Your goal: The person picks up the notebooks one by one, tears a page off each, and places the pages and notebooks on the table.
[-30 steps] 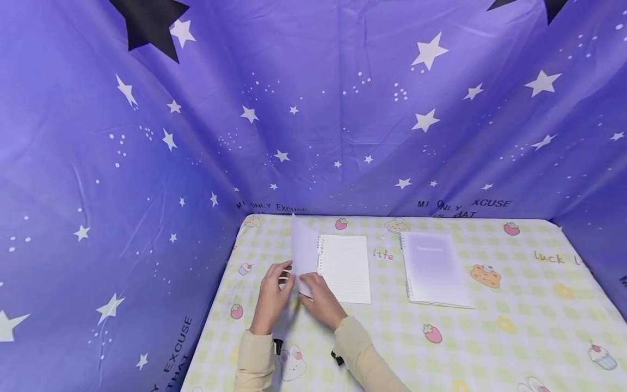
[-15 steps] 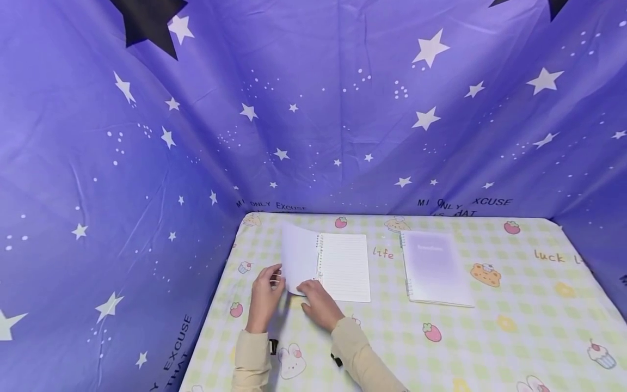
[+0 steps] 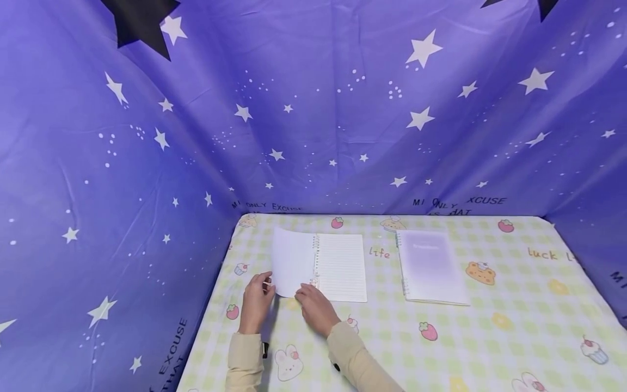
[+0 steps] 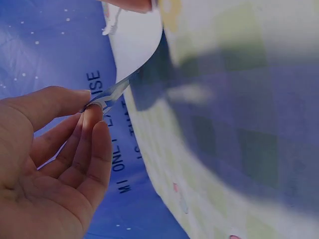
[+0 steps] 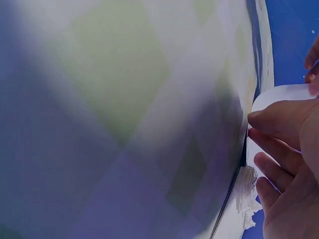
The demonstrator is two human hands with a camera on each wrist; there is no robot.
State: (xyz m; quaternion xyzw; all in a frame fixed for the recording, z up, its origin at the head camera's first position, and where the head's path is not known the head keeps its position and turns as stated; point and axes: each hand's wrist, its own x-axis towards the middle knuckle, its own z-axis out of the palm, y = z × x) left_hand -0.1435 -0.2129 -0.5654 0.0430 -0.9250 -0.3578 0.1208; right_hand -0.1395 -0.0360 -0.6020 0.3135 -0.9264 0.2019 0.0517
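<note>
The left hand point(image 4: 57, 174) pinched the edge of a thin, white, curving paper sheet point(image 4: 137, 45). Beyond lay a partly shadowed, green-and-white checked tablecloth point(image 4: 224, 149), beside blue, white-dotted cloth point(image 4: 45, 55) with black lettering.

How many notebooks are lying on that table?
2: an open notebook, its left leaf pinched by the left hand, and a closed purple notebook to its right. No others show.

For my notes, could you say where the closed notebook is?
In the head view, the closed notebook lies right of the open notebook, beside the printed bear.
</note>
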